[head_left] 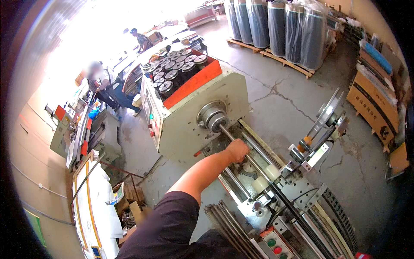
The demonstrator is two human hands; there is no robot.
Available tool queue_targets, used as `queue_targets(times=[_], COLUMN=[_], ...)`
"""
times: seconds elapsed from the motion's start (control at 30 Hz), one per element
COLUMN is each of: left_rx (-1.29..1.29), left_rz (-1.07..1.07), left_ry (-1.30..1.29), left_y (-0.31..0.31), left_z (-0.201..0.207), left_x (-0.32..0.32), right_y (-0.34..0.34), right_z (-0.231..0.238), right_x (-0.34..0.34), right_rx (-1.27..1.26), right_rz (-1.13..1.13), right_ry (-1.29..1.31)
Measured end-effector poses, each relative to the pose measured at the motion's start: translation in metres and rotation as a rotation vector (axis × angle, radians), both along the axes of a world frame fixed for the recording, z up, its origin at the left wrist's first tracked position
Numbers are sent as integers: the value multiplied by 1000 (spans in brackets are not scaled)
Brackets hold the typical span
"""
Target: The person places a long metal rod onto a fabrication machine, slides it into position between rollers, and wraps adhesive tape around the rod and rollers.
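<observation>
My left hand (237, 150) is closed in a fist around a slim metal rod (225, 131), with the forearm coming in from the lower left in a dark sleeve. The rod's far end meets the round chuck (212, 116) on the front of a large cream machine (185, 129). Below my fist the rod runs toward pale rollers (266, 178) on the machine's rail bed, where a dark bar (293, 213) continues in line. Parallel steel rails (236, 181) flank it. My right hand is out of view.
An orange-red tray (194, 84) of round metal-topped cylinders tops the machine. Several bare rods (228, 228) lie beside my sleeve, near a button box (276, 246). A wheel-like bracket (330, 112) rises at right. Wrapped rolls (276, 30) stand on pallets; two people are at far left.
</observation>
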State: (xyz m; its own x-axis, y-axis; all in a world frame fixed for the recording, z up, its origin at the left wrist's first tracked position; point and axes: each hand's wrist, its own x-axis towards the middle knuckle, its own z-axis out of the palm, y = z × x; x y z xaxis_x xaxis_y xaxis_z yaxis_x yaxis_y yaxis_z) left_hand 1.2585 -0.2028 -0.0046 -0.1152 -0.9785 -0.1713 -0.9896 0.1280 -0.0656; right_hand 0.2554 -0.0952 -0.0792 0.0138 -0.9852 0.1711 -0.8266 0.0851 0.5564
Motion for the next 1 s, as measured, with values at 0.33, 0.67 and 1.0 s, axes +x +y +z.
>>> queue_targets(times=[0.33,0.67,1.0], left_rx=[-31,21,70], left_rz=[-90,-151,-98], left_ry=[44,224,67], left_y=[1,14,0], left_z=[-12,-5,11], left_x=[-46,-97,11], right_y=[18,2,0], right_z=[24,38,37], right_x=[81,209,279], right_rx=[123,228,204], right_rz=[-56,-150,62], right_ry=[-277,-832,-785])
